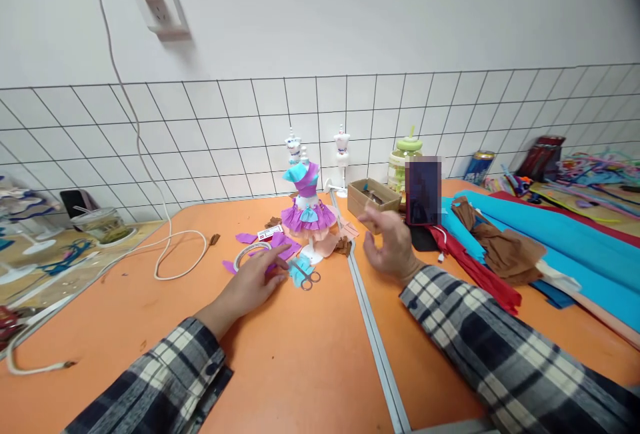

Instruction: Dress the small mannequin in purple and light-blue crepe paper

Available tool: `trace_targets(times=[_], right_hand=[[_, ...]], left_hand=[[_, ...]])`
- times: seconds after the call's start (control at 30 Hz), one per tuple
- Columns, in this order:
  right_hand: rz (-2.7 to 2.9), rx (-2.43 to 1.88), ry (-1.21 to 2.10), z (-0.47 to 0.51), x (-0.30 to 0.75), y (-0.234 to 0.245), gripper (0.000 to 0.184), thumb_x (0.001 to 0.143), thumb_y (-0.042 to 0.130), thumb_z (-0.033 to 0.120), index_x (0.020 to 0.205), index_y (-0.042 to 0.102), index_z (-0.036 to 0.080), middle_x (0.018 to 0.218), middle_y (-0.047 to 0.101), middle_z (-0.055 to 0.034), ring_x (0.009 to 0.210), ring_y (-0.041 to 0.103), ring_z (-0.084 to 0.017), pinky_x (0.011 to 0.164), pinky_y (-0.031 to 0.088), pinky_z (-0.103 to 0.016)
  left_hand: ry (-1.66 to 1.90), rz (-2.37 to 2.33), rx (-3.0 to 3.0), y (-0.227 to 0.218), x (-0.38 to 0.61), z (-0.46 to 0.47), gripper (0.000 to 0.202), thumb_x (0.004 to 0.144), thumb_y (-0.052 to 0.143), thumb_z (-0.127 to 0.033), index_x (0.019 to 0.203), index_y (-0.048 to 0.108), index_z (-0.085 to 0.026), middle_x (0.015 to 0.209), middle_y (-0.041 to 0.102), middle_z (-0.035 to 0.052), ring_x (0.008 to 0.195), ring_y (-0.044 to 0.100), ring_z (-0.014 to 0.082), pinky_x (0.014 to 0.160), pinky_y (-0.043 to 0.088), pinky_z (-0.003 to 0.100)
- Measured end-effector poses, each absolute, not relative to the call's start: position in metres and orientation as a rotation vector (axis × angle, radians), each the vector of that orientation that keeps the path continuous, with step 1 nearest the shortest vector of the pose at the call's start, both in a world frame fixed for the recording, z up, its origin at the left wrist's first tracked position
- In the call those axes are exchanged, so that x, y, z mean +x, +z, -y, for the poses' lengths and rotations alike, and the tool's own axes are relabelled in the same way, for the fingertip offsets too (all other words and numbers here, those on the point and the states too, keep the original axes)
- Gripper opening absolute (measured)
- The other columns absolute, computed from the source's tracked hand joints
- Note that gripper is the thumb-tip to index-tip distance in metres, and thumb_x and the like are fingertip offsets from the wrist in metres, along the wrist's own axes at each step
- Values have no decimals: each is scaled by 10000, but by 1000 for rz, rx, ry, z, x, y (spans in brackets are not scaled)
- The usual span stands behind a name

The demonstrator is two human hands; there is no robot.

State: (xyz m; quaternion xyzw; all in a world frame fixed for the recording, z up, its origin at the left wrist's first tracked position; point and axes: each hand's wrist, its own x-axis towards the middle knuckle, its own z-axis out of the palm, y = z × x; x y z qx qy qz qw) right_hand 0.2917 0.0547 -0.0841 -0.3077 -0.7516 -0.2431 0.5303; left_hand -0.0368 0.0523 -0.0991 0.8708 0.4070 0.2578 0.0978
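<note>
My left hand hovers low over the orange table with its fingers stretched out, beside a roll of tape and purple paper scraps. Just right of its fingertips, small scissors lie on a light blue paper scrap. My right hand is raised in front of a cardboard box, its fingers loosely bent and apart, and I see nothing in it. Between and beyond the hands stands a small mannequin wearing a purple and blue paper dress.
Two bare mini mannequins stand behind. A phone is propped up at the right, near a green-lidded jar and blue paper sheets. A white cable loops at left. A metal strip runs along the table.
</note>
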Motion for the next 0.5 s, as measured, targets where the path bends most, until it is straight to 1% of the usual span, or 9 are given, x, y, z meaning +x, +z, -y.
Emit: trace_targets(times=[0.03, 0.1, 0.17, 0.23, 0.3, 0.37, 0.5], right_hand=[[1907, -687, -470, -43, 279, -85, 666, 832, 481, 73, 1451, 333, 268, 1037, 686, -46, 845, 605, -206, 783, 511, -352], [2192, -598, -276, -22, 254, -87, 641, 827, 485, 91, 1435, 369, 259, 1047, 687, -47, 892, 621, -202, 781, 505, -333], [2357, -697, -113, -8, 233, -90, 657, 843, 500, 122, 1473, 339, 214, 1044, 692, -70, 922, 626, -218, 770, 495, -331], [2447, -824, 47, -2, 220, -94, 703, 863, 514, 160, 1522, 272, 197, 1093, 691, -89, 975, 628, -232, 809, 486, -344], [2485, -947, 190, -2, 216, -98, 751, 872, 534, 184, 1553, 216, 195, 1119, 697, -95, 1020, 630, -240, 853, 473, -356], [2462, -1046, 301, -7, 218, -100, 766, 885, 537, 196, 1566, 185, 197, 1130, 709, -87, 1060, 630, -247, 883, 464, -365], [2372, -1144, 403, -17, 227, -102, 732, 924, 510, 240, 1572, 169, 218, 1162, 719, -66, 1111, 625, -254, 890, 466, -379]], left_hand=[[768, -1186, 2547, -99, -36, -50, 566, 893, 573, -253, 1433, 408, -230, 1013, 721, 55, 968, 663, 217, 901, 495, 388], [764, -1168, 2501, -97, -31, -44, 613, 882, 597, -280, 1450, 373, -223, 1014, 726, 57, 964, 678, 218, 895, 505, 377], [724, -1201, 2521, -95, -23, -38, 627, 860, 635, -306, 1435, 397, -230, 1028, 730, 60, 973, 681, 232, 891, 504, 379], [676, -1287, 2600, -94, -15, -33, 589, 855, 636, -305, 1407, 443, -231, 1038, 730, 72, 997, 669, 258, 890, 491, 395], [637, -1352, 2662, -94, -9, -32, 497, 874, 583, -262, 1361, 489, -219, 1003, 734, 76, 977, 663, 269, 862, 482, 401], [636, -1359, 2664, -95, -8, -34, 448, 874, 533, -210, 1322, 505, -209, 940, 733, 63, 923, 666, 259, 827, 481, 387], [796, -1319, 2463, -96, -16, -39, 497, 828, 533, -193, 1318, 454, -209, 887, 705, 24, 868, 668, 213, 823, 502, 348]])
